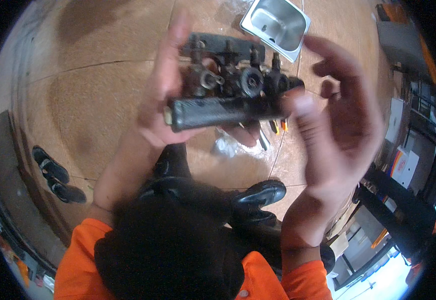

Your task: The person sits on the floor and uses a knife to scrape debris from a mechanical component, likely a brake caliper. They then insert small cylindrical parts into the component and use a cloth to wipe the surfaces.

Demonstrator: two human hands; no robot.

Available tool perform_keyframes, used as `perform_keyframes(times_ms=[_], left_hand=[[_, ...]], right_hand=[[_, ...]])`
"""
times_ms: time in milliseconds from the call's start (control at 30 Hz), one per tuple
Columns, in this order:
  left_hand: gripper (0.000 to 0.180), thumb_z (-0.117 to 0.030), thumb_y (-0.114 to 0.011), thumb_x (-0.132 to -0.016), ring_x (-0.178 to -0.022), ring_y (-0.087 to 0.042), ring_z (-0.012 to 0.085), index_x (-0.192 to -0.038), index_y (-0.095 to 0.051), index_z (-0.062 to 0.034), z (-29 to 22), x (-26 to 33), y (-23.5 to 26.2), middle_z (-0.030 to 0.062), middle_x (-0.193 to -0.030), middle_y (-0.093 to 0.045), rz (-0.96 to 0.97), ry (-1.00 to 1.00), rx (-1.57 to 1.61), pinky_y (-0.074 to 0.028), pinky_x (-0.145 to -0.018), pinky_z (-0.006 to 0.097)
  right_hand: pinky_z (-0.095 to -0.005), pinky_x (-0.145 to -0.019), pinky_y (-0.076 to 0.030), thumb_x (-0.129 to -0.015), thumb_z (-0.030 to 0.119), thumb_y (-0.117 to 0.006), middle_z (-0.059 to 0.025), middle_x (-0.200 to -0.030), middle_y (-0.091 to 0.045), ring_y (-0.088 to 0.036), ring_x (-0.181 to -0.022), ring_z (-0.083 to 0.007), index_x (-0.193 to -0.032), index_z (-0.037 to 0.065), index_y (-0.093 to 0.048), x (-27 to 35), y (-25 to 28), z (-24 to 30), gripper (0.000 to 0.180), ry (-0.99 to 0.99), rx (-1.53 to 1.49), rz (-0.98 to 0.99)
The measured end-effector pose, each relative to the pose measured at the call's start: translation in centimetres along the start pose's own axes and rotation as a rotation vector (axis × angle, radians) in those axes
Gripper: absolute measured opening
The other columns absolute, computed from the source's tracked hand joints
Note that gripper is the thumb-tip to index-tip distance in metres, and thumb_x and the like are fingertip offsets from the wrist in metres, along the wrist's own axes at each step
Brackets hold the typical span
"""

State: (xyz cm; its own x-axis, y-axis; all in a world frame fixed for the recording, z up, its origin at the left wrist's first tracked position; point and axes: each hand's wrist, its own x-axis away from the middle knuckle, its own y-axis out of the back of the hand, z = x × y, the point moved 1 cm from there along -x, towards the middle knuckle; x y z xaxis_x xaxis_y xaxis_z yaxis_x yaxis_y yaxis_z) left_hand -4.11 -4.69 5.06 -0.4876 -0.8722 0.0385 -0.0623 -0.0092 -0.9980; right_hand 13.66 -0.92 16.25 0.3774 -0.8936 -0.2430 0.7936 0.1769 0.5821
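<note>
A dark, greasy metal assembly (213, 111) is held up in front of me. It has a thick bar along its near side, with several upright stems and round fittings behind it. My left hand (162, 92) grips its left end from the side and below, thumb pointing up and fingertips showing under the bar. My right hand (340, 135), smeared by motion, is at the right end. Its thumb overlaps the end of the bar, and I cannot tell whether it touches. The other right fingers are curved and spread apart, with nothing visible between them.
A rectangular steel pan (280, 25) with small dark bits in it stands on the tiled floor beyond my hands. Under the assembly lie yellow-and-black tool handles (277, 126) and clear plastic (227, 146). Dark sandals (55, 175) lie left; a white box (404, 167) is at right.
</note>
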Motion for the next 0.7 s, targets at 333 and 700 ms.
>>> perform_keyframes(times_ms=[333,700], left_hand=[[0.103,-0.075,-0.048,-0.086,-0.104,-0.056,0.0554,-0.151,-0.024,0.0025,-5.7,2.9,0.1,0.0329,-0.144,-0.040,0.077,-0.156,-0.145,-0.056,-0.079,0.057],[0.095,-0.073,-0.035,-0.093,-0.102,-0.057,0.0591,-0.144,-0.035,0.0079,-2.9,3.0,3.2,0.0374,-0.134,-0.049,0.016,-0.148,0.015,-0.055,-0.080,0.058]], right_hand=[[-0.0319,-0.083,-0.052,-0.094,0.013,-0.062,-0.0128,-0.096,-0.074,-0.069,-0.089,-0.0184,-0.103,0.001,-0.072,2.2,-1.8,-15.9,0.018,-0.430,0.067,0.003],[-0.0436,-0.076,-0.054,-0.079,0.007,-0.068,-0.0202,-0.092,-0.067,-0.067,-0.086,-0.0372,-0.100,0.003,-0.069,9.0,-12.8,-19.9,0.022,-0.309,0.197,0.301]])
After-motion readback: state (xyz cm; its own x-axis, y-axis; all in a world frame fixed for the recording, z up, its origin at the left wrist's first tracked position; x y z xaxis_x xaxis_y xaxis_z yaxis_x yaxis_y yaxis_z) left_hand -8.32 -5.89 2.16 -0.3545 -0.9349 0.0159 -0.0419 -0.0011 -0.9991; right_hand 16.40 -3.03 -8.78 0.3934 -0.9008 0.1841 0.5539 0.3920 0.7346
